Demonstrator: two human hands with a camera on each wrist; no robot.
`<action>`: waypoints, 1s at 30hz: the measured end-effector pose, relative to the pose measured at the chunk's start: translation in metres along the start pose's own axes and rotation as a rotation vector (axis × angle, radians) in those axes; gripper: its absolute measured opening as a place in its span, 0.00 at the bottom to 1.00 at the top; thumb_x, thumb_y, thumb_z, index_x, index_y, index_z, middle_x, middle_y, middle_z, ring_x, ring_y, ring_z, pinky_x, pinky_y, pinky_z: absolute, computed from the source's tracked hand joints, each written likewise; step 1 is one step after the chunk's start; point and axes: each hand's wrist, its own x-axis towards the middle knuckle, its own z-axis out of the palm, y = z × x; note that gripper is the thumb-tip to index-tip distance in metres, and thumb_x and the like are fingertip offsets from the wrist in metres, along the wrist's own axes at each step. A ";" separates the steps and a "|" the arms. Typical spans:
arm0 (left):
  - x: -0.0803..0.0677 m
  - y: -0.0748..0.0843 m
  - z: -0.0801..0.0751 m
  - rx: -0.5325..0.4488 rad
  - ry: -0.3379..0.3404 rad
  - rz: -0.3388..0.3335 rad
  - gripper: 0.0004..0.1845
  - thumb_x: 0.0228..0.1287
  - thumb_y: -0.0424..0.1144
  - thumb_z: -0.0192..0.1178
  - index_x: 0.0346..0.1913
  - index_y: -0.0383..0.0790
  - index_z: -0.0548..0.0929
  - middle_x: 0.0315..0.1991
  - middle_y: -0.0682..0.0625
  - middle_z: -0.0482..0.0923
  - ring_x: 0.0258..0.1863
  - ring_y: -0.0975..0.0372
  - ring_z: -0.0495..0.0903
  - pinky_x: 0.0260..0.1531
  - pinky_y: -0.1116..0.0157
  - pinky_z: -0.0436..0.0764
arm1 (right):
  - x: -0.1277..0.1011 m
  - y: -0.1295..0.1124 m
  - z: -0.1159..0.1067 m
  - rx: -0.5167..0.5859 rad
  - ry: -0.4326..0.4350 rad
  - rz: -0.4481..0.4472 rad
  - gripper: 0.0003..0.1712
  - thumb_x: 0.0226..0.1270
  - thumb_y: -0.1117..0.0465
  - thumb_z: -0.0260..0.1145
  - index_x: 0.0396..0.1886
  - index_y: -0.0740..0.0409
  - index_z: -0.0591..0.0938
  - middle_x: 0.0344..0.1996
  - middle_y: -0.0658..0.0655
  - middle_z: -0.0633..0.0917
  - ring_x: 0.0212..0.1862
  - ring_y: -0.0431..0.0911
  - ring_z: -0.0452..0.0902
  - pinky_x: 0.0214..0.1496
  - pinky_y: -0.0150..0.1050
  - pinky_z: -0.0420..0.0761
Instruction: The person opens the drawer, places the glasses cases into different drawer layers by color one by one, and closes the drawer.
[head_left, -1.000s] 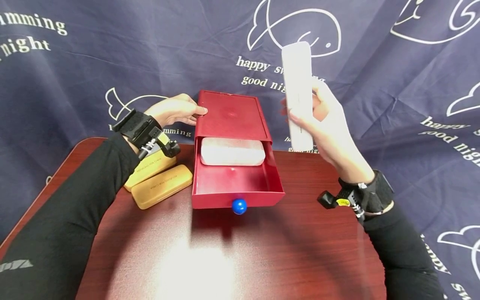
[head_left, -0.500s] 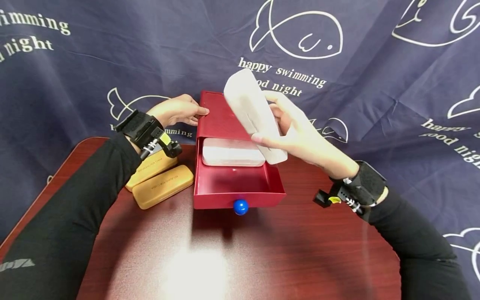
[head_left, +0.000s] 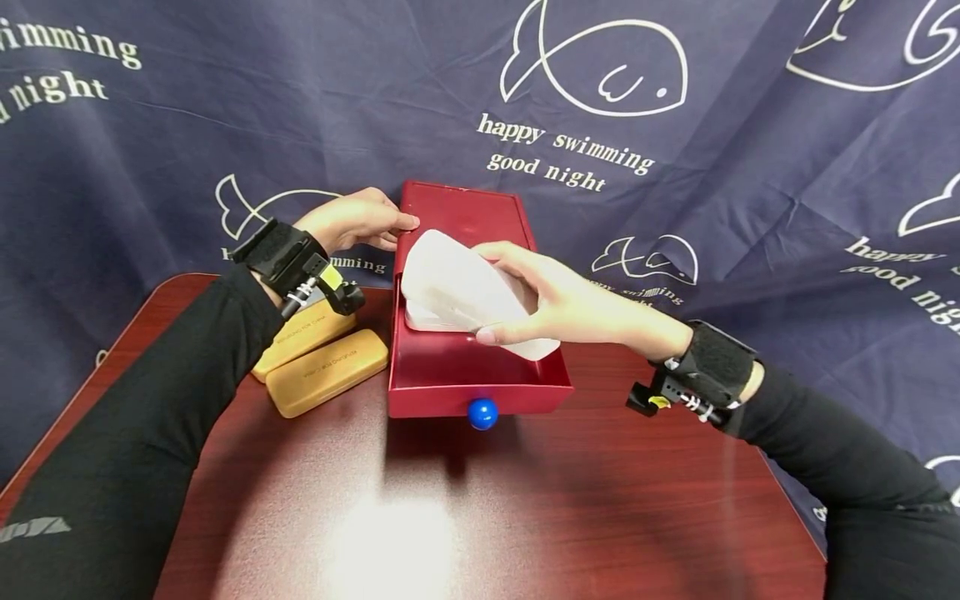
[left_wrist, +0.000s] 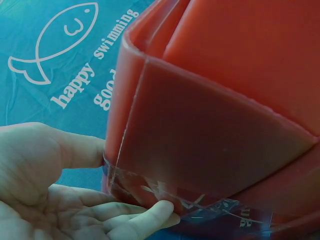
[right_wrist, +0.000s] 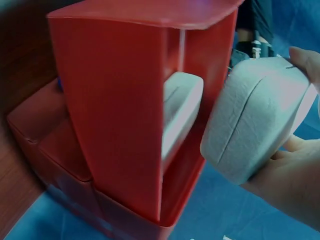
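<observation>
A red drawer box (head_left: 465, 212) has its drawer (head_left: 431, 404) pulled out toward me, with a blue ball knob (head_left: 482, 413) at the front. My left hand (head_left: 356, 221) grips the box at its far left edge, thumb on top. My right hand (head_left: 558, 296) holds a white glasses case (head_left: 457, 279), tilted, over the drawer. Beneath it lies a second white glasses case (right_wrist: 186, 107) across the drawer's back part, mostly covered in the head view. In the right wrist view, the held case's seam faces the camera.
Two yellow glasses cases, a near one (head_left: 326, 372) and a far one (head_left: 300, 332), lie on the table left of the box, partly under my left forearm. The reddish wooden table (head_left: 637, 500) ends at a dark blue printed curtain (head_left: 225, 108).
My right hand has brought the white glasses case from the upper right, down and left, tipping it from upright to slanted over the drawer. The left hand stays on the box.
</observation>
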 end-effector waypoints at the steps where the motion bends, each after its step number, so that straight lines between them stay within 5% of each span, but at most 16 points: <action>1: 0.000 0.000 0.000 -0.001 -0.001 0.000 0.21 0.75 0.40 0.56 0.60 0.25 0.74 0.37 0.53 0.79 0.38 0.66 0.82 0.57 0.64 0.82 | 0.001 0.001 0.001 -0.017 -0.014 0.002 0.42 0.54 0.58 0.81 0.68 0.51 0.72 0.50 0.49 0.83 0.50 0.41 0.78 0.54 0.36 0.78; 7: 0.004 -0.002 0.000 -0.015 -0.008 0.006 0.17 0.75 0.39 0.56 0.55 0.27 0.75 0.38 0.51 0.78 0.37 0.65 0.82 0.61 0.62 0.81 | 0.002 0.007 0.009 -0.118 -0.115 0.008 0.43 0.54 0.53 0.81 0.69 0.52 0.72 0.56 0.47 0.80 0.55 0.39 0.74 0.60 0.38 0.76; 18: 0.004 -0.003 0.000 -0.024 -0.018 0.000 0.25 0.76 0.40 0.55 0.66 0.24 0.69 0.50 0.46 0.74 0.48 0.60 0.80 0.68 0.59 0.75 | 0.004 0.004 0.009 -0.192 -0.324 0.085 0.45 0.60 0.49 0.77 0.73 0.56 0.70 0.64 0.49 0.78 0.62 0.43 0.72 0.67 0.42 0.71; 30: 0.004 -0.004 0.000 -0.045 -0.016 0.013 0.19 0.75 0.39 0.56 0.58 0.27 0.73 0.45 0.49 0.75 0.46 0.61 0.80 0.67 0.59 0.76 | 0.020 0.003 0.005 -0.314 -0.535 0.146 0.44 0.65 0.47 0.72 0.74 0.61 0.67 0.64 0.54 0.77 0.62 0.46 0.73 0.66 0.43 0.72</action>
